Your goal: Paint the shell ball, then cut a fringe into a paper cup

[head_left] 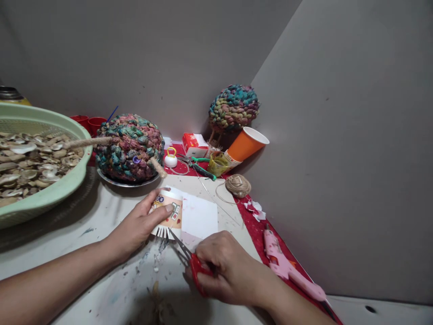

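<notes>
Head view: The left hand (140, 221) grips a printed paper piece (176, 220), thumb across its printed face. The piece sits above the table (111, 284), ahead of the right hand (225, 266) and to its left; the left hand is nearer. A row of cut strips (162, 232) fringes its lower edge. The right hand is closed around the red handles of scissors (195, 266). Their long axis runs from the handles up and leftward, with the tips at the lower edge, just right of the strips. Blade opening cannot be determined. A white sheet (200, 216) appears immediately right of the piece.
</notes>
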A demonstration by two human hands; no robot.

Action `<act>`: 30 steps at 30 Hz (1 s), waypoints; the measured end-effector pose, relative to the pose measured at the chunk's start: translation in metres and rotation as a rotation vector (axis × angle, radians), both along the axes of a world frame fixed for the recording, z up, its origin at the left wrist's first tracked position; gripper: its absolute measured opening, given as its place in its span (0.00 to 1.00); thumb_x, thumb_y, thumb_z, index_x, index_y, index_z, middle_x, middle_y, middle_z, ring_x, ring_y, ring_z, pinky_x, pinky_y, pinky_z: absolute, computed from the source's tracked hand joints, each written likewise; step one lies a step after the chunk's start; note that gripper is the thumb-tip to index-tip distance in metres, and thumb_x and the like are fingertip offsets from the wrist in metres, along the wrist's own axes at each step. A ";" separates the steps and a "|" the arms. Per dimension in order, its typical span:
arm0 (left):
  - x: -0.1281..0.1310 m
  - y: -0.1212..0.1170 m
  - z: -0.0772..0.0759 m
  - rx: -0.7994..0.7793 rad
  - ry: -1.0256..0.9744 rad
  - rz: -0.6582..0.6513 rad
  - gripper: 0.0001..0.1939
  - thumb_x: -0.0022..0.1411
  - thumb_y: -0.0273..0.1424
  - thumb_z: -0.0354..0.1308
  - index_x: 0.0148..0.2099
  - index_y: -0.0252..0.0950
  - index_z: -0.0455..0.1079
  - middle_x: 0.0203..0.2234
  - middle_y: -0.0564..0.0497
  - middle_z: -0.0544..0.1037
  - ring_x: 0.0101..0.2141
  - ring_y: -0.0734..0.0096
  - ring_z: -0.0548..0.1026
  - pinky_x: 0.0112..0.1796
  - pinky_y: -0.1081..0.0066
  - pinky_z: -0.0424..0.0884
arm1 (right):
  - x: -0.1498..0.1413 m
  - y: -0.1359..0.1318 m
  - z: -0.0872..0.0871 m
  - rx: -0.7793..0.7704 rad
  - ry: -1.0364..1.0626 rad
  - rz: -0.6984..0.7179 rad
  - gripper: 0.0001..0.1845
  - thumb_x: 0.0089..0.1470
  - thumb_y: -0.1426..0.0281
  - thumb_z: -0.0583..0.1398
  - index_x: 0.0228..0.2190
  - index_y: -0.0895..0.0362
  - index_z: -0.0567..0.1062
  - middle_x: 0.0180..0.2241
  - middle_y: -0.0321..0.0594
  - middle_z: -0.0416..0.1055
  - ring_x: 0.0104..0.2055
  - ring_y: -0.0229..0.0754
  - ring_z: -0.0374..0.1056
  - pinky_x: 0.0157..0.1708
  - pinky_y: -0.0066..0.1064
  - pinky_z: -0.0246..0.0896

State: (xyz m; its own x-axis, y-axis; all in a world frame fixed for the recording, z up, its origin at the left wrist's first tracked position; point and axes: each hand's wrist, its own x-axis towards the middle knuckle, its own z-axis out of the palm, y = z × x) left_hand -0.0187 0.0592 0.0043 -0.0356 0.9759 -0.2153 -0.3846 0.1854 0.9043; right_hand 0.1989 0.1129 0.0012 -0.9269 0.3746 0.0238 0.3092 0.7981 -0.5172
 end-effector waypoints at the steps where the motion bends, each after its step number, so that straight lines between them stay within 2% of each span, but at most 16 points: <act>1: 0.000 0.000 0.000 -0.001 -0.003 0.003 0.33 0.61 0.38 0.64 0.65 0.37 0.61 0.55 0.40 0.78 0.57 0.49 0.72 0.56 0.59 0.65 | 0.000 0.000 0.000 -0.018 -0.003 0.004 0.17 0.51 0.69 0.58 0.18 0.56 0.57 0.17 0.29 0.53 0.21 0.33 0.44 0.24 0.28 0.40; 7: -0.001 0.000 -0.003 0.011 0.011 0.014 0.30 0.62 0.38 0.64 0.64 0.38 0.63 0.54 0.41 0.79 0.57 0.50 0.72 0.55 0.60 0.66 | 0.000 0.000 0.000 -0.050 0.038 0.019 0.18 0.54 0.69 0.58 0.18 0.55 0.55 0.18 0.28 0.51 0.21 0.33 0.44 0.24 0.29 0.41; 12: -0.002 0.000 -0.007 -0.031 -0.097 0.053 0.29 0.62 0.38 0.64 0.63 0.38 0.66 0.50 0.43 0.82 0.48 0.55 0.79 0.47 0.65 0.71 | -0.002 0.002 -0.002 -0.100 0.193 -0.017 0.21 0.55 0.68 0.59 0.19 0.54 0.53 0.17 0.27 0.49 0.20 0.32 0.45 0.23 0.29 0.42; 16: -0.003 0.002 -0.004 -0.072 -0.161 0.087 0.22 0.62 0.35 0.64 0.58 0.36 0.70 0.46 0.45 0.83 0.43 0.61 0.81 0.40 0.72 0.72 | 0.000 0.003 -0.003 -0.337 0.279 -0.070 0.24 0.54 0.66 0.62 0.17 0.54 0.53 0.15 0.27 0.50 0.18 0.30 0.45 0.21 0.27 0.41; 22: -0.008 0.007 -0.002 -0.026 -0.287 0.095 0.19 0.60 0.30 0.65 0.54 0.34 0.74 0.42 0.45 0.85 0.39 0.62 0.82 0.38 0.70 0.75 | 0.002 0.002 0.001 -0.723 0.041 -0.039 0.25 0.49 0.64 0.66 0.14 0.56 0.58 0.14 0.27 0.52 0.17 0.28 0.46 0.18 0.24 0.41; 30: -0.013 0.007 -0.004 0.016 -0.327 0.023 0.17 0.55 0.25 0.66 0.48 0.33 0.77 0.40 0.44 0.85 0.37 0.63 0.82 0.40 0.67 0.78 | 0.002 0.009 0.002 -0.884 -0.023 -0.038 0.25 0.50 0.57 0.65 0.15 0.58 0.62 0.14 0.28 0.54 0.18 0.27 0.47 0.17 0.22 0.41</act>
State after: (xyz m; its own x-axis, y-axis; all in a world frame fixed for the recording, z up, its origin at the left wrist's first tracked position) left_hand -0.0316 0.0660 0.0003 0.0111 0.9790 -0.2038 -0.6590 0.1604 0.7349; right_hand 0.2005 0.1218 0.0028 -0.9102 0.2775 -0.3074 0.3453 0.0987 -0.9333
